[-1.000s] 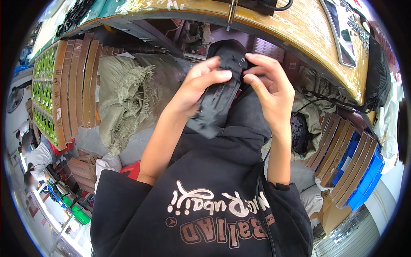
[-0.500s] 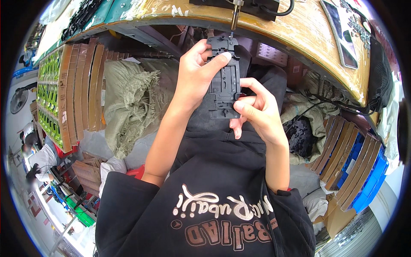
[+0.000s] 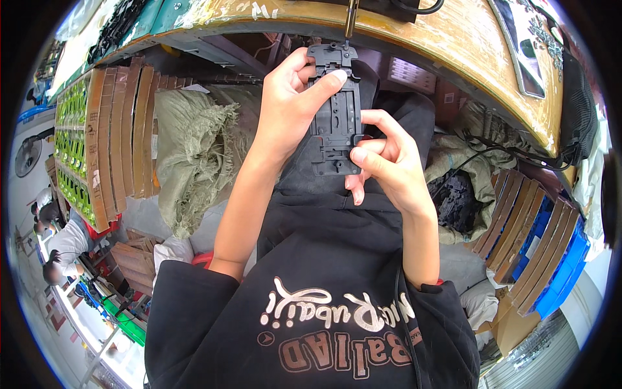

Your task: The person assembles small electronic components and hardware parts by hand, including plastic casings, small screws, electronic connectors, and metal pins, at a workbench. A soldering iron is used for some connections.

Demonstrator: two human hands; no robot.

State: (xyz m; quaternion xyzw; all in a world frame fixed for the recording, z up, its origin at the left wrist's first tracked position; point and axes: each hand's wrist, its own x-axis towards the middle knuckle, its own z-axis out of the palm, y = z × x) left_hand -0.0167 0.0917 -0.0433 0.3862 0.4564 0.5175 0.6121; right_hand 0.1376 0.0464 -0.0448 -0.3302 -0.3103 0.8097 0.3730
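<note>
A long black moulded plastic part (image 3: 337,117), ribbed and dotted with small posts, is held lengthwise between my hands over my lap. My left hand (image 3: 293,97) grips its upper left side, the thumb lying across its face and the fingers behind. At the lower right edge, my right hand (image 3: 389,159) pinches the part between thumb and fingers. The metal driver bit (image 3: 350,26) comes down from the bench edge, its tip at a post on the far end of the part. Whether a screw sits under the tip is too small to tell.
A wooden workbench (image 3: 453,48) curves across the far side, with a tray (image 3: 515,45) and loose screws at its right. Cardboard box stacks (image 3: 116,136) and a woven sack (image 3: 194,155) stand left. Another sack with black parts (image 3: 457,204) and blue bins (image 3: 564,266) are right.
The plastic part and both my hands have shifted slightly away from me and to the left. The driver has also moved a little up and left in view. Both grips stay the same.
</note>
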